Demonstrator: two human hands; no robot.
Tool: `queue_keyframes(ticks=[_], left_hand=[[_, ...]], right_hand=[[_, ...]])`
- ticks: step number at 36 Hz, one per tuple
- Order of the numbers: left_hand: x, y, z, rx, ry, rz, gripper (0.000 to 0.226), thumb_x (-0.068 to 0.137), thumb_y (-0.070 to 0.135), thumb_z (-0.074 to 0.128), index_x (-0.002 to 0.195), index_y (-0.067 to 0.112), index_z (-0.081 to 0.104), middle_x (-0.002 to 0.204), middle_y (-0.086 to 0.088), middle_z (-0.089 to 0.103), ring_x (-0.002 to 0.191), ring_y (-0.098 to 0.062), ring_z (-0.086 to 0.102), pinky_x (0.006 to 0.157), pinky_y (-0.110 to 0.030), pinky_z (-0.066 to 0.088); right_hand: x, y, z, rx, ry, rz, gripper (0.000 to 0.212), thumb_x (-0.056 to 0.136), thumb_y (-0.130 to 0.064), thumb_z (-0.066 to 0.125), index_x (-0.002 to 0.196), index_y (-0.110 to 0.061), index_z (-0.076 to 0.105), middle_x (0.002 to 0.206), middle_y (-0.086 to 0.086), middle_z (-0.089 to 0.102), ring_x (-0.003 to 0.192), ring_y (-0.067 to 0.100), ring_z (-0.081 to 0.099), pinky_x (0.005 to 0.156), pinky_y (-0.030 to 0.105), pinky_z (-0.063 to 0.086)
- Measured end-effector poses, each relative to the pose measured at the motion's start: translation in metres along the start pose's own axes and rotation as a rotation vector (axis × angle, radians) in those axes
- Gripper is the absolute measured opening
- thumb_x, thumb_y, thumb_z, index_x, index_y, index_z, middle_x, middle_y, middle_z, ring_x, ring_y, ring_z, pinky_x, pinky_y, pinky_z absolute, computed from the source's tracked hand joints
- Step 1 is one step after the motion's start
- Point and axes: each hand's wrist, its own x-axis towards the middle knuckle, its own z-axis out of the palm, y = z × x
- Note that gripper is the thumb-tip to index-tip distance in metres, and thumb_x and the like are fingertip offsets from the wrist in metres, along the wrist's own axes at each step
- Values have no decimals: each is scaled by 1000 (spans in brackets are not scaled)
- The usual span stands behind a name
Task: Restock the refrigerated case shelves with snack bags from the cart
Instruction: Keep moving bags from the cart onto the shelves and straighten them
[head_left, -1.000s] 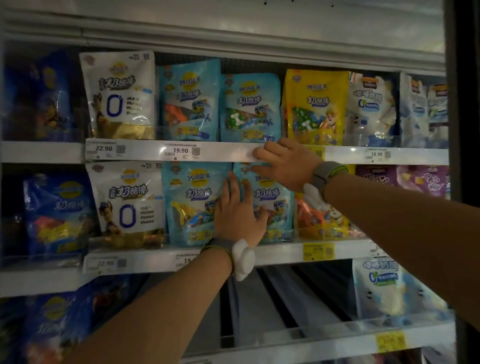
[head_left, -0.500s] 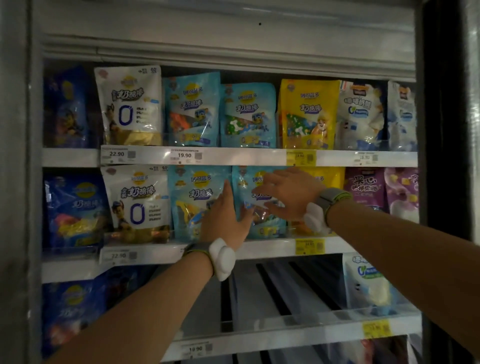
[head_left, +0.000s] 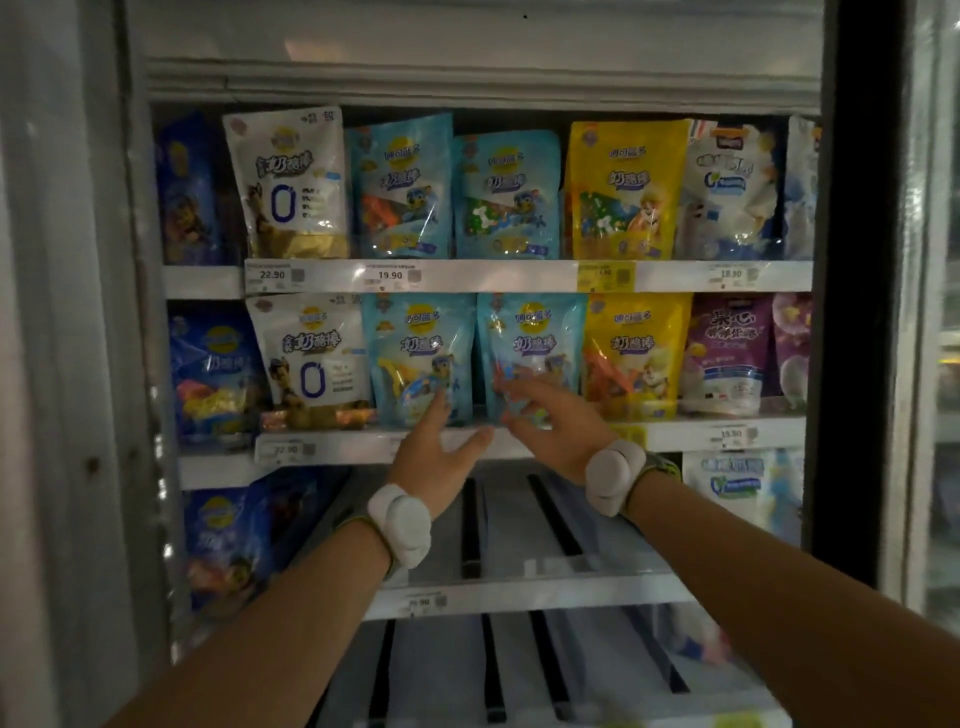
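Right now both hands are open and empty: the left hand (head_left: 434, 457) brushes one light-blue snack bag (head_left: 421, 358) on the middle shelf (head_left: 675, 434), the right hand (head_left: 550, 415) fronts its neighbour (head_left: 530, 343). Nudged carelessly, either upright bag could tip forward off the edge onto the bare shelf below (head_left: 519, 587); no cart shows

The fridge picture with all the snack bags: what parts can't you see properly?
Head view only:
- Cart: outside the frame.
- Dark blue bags at the far left: too dim to read.
- Pale bag at the top right: cut off by the black door frame.
- Left hand and right hand: motion-blurred, so contact with the light blue bags is unclear.
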Motion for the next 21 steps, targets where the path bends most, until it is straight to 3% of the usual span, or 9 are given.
queue_keyframes(ticks=[4, 7, 10, 13, 17, 19, 21], left_hand=[[-49, -5, -8, -39, 21, -115, 76, 90, 37, 70, 154, 27, 29, 148, 5, 45, 134, -12, 45, 105, -23, 36], [-63, -3, -12, -69, 30, -131, 67, 91, 35, 69, 149, 28, 36, 148, 3, 47, 127, -8, 47, 100, -21, 36], [-77, -4, -16, -89, -26, -179, 70, 90, 36, 71, 151, 23, 38, 149, 1, 47, 126, -9, 50, 101, -23, 40], [-119, -17, -29, -93, -12, -252, 69, 88, 34, 74, 148, 31, 42, 148, 3, 48, 128, -11, 53, 108, -37, 46], [-161, -28, -39, -105, 38, -274, 55, 91, 27, 71, 142, 30, 49, 140, 5, 56, 114, -2, 57, 103, -31, 49], [-182, -33, -44, -108, 56, -308, 44, 91, 31, 70, 133, 31, 55, 131, 9, 62, 110, 2, 59, 97, -27, 51], [-203, -40, -52, -118, 108, -359, 48, 90, 33, 71, 135, 26, 58, 127, 9, 65, 113, -2, 60, 100, -30, 51]], right_hand=[[-39, -19, 31, 245, 9, 153, 35, 91, -32, 65, 125, -25, 60, 120, -6, 57, 97, 8, 60, 78, 13, 46], [-54, -28, 40, 432, -5, 241, 32, 92, -33, 64, 124, -27, 61, 118, -6, 59, 100, 5, 61, 76, 8, 46], [-70, -35, 46, 542, -14, 259, 28, 92, -31, 65, 119, -26, 64, 117, -8, 63, 108, 5, 59, 86, 13, 46], [-102, -54, 69, 659, -120, 322, 22, 93, -25, 64, 115, -27, 64, 112, -9, 66, 106, 4, 61, 93, 24, 47], [-130, -70, 92, 702, -144, 354, 21, 94, -25, 62, 111, -37, 62, 113, -11, 65, 107, 7, 60, 86, 19, 47], [-147, -78, 105, 726, -165, 385, 24, 94, -26, 62, 118, -29, 64, 118, -7, 65, 110, 7, 60, 88, 18, 48], [-165, -89, 120, 760, -199, 408, 29, 94, -28, 62, 123, -24, 63, 120, -5, 64, 112, 7, 59, 95, 23, 47]])
